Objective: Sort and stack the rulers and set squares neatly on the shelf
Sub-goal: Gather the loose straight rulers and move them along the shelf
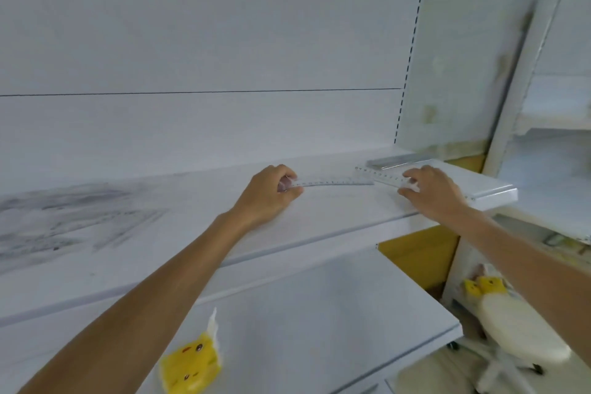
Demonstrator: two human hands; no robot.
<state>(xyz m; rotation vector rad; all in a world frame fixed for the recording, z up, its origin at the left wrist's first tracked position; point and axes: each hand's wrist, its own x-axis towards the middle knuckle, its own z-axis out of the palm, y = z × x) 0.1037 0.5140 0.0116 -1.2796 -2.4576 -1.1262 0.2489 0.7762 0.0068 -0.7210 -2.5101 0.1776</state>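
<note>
Now, from the head camera, both arms reach forward to a white shelf [319, 217]. The left hand [268, 192] is closed around the left end of a clear ruler [332, 183], with the fingers curled over it. This ruler runs to the right, along the length of the shelf, and it looks a little bent. I cannot tell if it touches the shelf or is lifted.

The right hand [431, 190] is near the right end of the shelf. It pinches the near end of a second ruler [383, 175] between fingers and thumb. This one points toward the back of the shelf, and its far end is close to the right end of the first ruler.

Just behind them, in the back right corner of the shelf, lies a flat pile of rulers [396, 160]. On the left part of the shelf there is a grey heap [64, 217], too blurred to tell its pieces.

Below, a lower shelf [319, 313] carries a yellow packet [192, 361] near its front edge. A pale stool [521, 333] stands on the floor at the right.
</note>
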